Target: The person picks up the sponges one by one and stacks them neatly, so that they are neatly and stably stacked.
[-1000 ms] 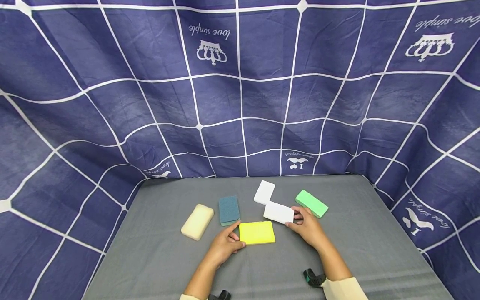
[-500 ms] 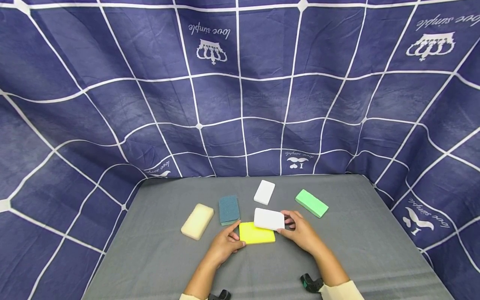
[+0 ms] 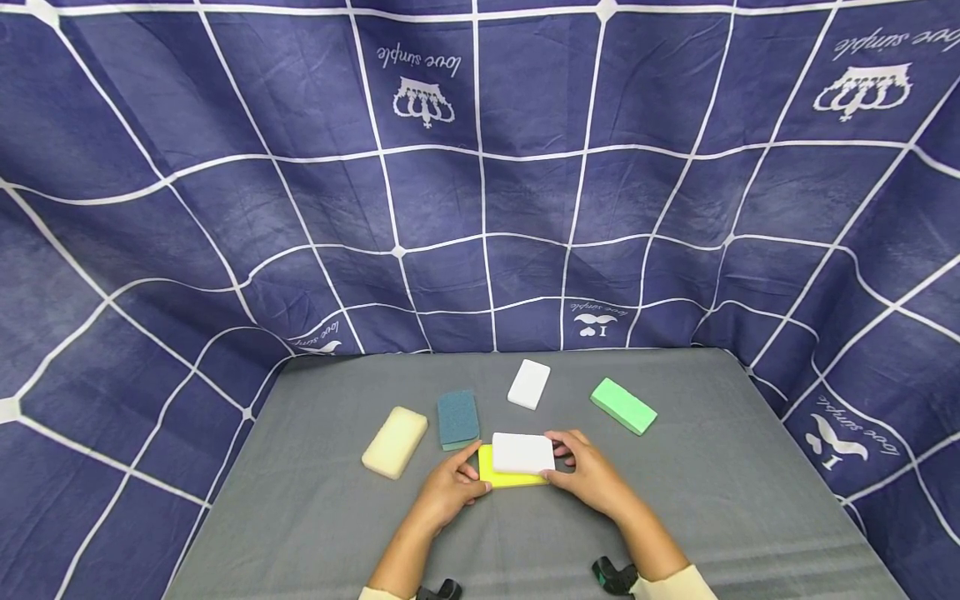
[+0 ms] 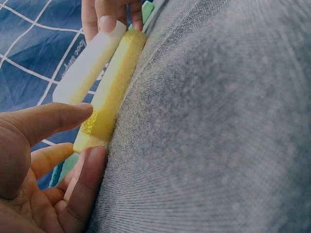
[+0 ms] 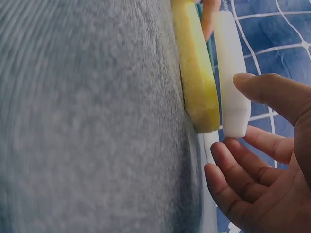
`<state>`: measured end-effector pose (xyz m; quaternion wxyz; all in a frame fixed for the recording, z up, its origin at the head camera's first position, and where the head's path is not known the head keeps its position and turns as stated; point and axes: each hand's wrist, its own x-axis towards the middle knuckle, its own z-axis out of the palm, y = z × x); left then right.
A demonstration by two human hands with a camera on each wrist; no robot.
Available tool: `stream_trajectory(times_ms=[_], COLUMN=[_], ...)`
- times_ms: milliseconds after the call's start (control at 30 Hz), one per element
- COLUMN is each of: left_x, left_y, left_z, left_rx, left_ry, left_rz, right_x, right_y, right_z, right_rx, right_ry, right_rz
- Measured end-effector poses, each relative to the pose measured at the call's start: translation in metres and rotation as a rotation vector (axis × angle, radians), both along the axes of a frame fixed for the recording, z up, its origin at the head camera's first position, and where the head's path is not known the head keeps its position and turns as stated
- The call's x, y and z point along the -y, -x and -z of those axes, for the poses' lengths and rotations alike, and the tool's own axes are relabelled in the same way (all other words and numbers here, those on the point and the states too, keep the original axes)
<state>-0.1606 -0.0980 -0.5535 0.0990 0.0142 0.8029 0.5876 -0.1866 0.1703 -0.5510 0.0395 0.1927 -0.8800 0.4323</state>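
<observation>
A dark blue fabric curtain (image 3: 525, 200) with white grid lines and white prints fills the upper part of the frame and goes down along the 2 sides. Below it, across the bottom of the frame, is the counter (image 3: 540, 533), which is covered with grey cloth.

From the bottom edge come 2 forearms with cream sleeves. The left hand (image 3: 448, 490), at the lower centre, pinches the left end of a yellow rectangular sponge (image 3: 521, 481) between thumb and fingers. This sponge lies flat on the counter, at the lower centre of the frame. The right hand (image 3: 588, 473), a little to the right, pinches the right end of a white rectangular foam block (image 3: 523, 454). This block is held directly above the yellow sponge, and the wrist views show a narrow gap between these 2 things.

To the left of the hands lies a cream rectangular sponge (image 3: 395, 443) with rounded corners. A light green rectangular block (image 3: 623, 407) lies to the right, slanted. A dark teal rectangular sponge (image 3: 457, 418) lies just beyond the left hand. A smaller white foam block (image 3: 528, 384) lies farther up, near the middle.
</observation>
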Motion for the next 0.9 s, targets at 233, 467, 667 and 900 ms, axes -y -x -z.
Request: stream_trajectory(times_ms=[233,467,667,900], left_x=[0.000,0.000,-0.001,0.000], left_y=[-0.001,-0.002,-0.001,-0.001], left_z=[-0.001,-0.002,-0.001,-0.001], left_rx=[-0.004,0.000,-0.004,-0.007], left_ry=[-0.018,-0.040,-0.054,-0.053], left_rz=[-0.002,-0.002,-0.005,-0.005], right_x=[0.005,0.009,0.012,0.012], right_y=[-0.001,0.000,0.001,0.001], right_z=[-0.002,-0.001,-0.002,-0.002], right_rx=[0.000,-0.011,-0.002,-0.025], right_ry=[-0.025,-0.023,-0.036,-0.047], right_rz=[-0.038,-0.062,-0.062,-0.072])
